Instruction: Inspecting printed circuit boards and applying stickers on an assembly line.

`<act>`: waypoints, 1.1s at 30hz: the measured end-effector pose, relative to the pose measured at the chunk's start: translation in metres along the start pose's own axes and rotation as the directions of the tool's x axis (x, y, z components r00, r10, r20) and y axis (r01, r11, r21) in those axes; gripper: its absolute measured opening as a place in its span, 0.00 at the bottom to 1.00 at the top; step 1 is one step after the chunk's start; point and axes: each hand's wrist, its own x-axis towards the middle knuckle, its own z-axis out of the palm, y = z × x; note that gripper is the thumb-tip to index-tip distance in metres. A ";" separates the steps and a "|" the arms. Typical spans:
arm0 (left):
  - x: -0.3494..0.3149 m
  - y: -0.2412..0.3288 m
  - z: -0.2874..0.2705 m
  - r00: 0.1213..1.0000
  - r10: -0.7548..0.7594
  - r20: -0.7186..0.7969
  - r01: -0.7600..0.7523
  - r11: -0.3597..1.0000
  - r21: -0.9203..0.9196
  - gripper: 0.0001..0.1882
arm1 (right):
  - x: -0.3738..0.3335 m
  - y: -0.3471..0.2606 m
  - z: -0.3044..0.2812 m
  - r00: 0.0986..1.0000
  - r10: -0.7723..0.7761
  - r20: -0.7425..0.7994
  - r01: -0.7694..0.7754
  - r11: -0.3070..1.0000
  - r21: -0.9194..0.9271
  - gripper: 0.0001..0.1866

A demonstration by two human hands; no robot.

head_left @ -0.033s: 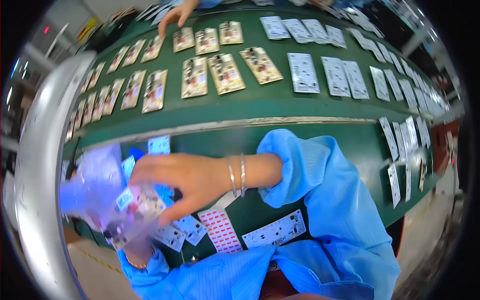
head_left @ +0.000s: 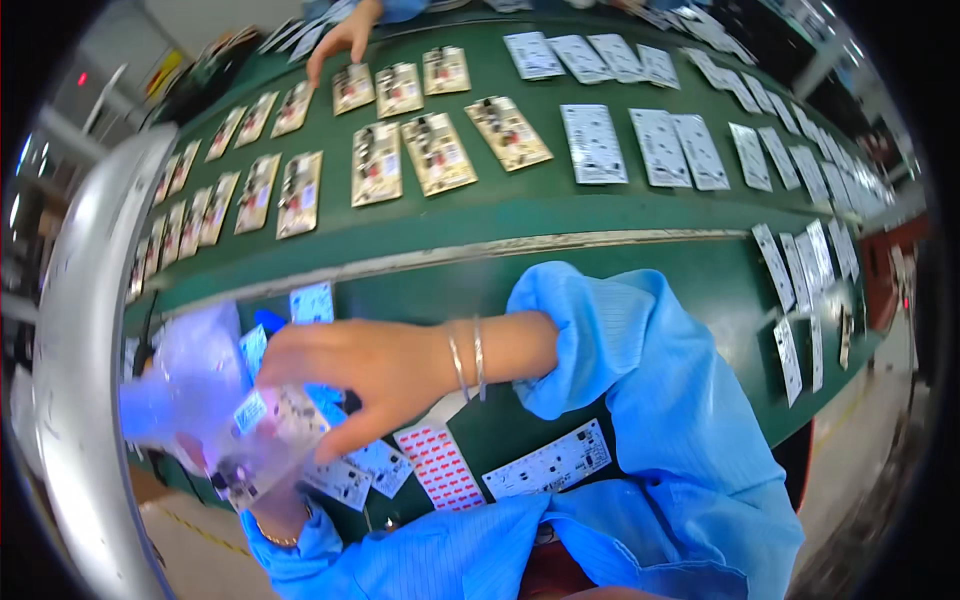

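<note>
At the left of the near bench, a populated circuit board (head_left: 285, 430) is held up at a tilt, with a small pale label on it. My right hand (head_left: 360, 365), with two silver bangles at the wrist, reaches across from the right. Its thumb lies at the board's right edge and its fingers are bent over the upper side. My left hand (head_left: 283, 505) comes up from below, a gold bracelet on its wrist. Most of it is behind the board, which rests in its grip. A translucent plastic bag (head_left: 200, 345) is just beyond, under bluish light.
Beside my hands lie a sheet of red stickers (head_left: 440, 465), white circuit boards (head_left: 550, 462) and a silvery post (head_left: 85, 380). Rows of tan boards (head_left: 375, 165) and white boards (head_left: 592, 145) cover the far bench. Another person's hand (head_left: 340, 42) touches that area.
The view has shifted slightly, so the far boards sit a little further left. Both my hands stay about the board as before.
</note>
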 end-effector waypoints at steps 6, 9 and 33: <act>-0.005 -0.012 0.001 0.998 0.024 -0.051 -0.004 0.932 0.363 0.34 | -0.030 -0.029 -0.029 0.996 0.083 -0.020 -0.085 0.986 -0.143 0.32; -0.006 -0.012 0.001 0.905 -0.252 0.341 0.147 0.941 0.307 0.28 | -0.058 -0.046 -0.059 0.986 0.156 -0.065 -0.167 0.962 -0.217 0.32; 0.060 -0.132 0.347 0.292 -0.023 0.956 -0.942 -0.181 0.283 0.24 | -0.223 -0.103 -0.309 0.466 -0.073 -0.882 -0.682 -0.664 -0.306 0.23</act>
